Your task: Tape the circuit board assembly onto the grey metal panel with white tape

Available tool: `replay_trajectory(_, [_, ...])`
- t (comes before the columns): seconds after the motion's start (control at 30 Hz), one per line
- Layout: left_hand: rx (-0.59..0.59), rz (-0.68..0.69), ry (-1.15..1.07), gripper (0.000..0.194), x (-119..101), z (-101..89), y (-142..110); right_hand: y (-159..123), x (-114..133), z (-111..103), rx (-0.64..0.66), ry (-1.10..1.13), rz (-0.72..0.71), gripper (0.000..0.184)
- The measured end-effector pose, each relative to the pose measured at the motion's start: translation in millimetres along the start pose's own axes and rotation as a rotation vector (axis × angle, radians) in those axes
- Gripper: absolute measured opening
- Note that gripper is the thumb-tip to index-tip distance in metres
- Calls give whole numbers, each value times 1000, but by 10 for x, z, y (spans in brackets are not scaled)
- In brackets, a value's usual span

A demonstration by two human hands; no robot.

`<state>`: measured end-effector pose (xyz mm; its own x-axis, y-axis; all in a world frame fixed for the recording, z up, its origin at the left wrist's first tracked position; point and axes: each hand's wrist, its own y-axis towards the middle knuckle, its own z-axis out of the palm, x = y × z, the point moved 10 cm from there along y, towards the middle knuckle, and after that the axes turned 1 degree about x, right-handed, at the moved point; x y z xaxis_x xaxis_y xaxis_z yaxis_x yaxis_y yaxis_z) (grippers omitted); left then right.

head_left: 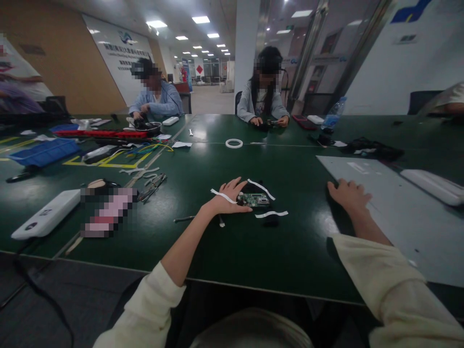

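Observation:
A small green circuit board (255,199) lies on the dark green table, between several short white strips. My left hand (228,198) is at its left side, fingers stretched out and thumb along the board's near edge; whether it touches the board I cannot tell. One white strip (223,195) runs across the back of this hand. Other strips lie beyond the board and in front of it, the nearer strip (271,214) beside a small black piece (270,221). My right hand (350,195) rests with fingers spread at the left edge of a grey panel (402,227), holding nothing.
A white tape roll (234,143) lies farther back. Left are a white power bank (47,215), glasses (154,186), a blue tray (45,152) and wires. A white case (433,186) sits on the right. Two people work across the table near a water bottle (334,113).

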<state>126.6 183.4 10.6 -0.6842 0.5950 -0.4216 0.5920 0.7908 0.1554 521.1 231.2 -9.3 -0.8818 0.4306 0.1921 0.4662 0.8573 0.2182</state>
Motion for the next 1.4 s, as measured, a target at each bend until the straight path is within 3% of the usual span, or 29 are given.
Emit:
replay_trajectory(0.1, [-2, 22, -44, 91, -2, -13, 13, 30, -22, 116, 76, -59, -23, 57])
replay_trajectory(0.3, [2, 51, -106, 93, 0, -18, 18, 46, 53, 104, 96, -71, -61, 57])
replay_trajectory(0.67, [83, 53, 49, 92, 35, 96, 24, -88, 213, 58, 91, -32, -168, 52])
replay_trajectory(1.07, [145, 5, 140, 89, -36, 133, 29, -628, 936, 82, 93, -47, -472, 49])
replay_trajectory(1.2, [103, 23, 85, 87, -61, 92, 37, -886, 1171, 59, 106, -20, -594, 52])
replay_trajectory(1.4, [-30, 100, 43, 78, -139, -111, 12, -1200, 1415, -159, 196, 92, -678, 53])
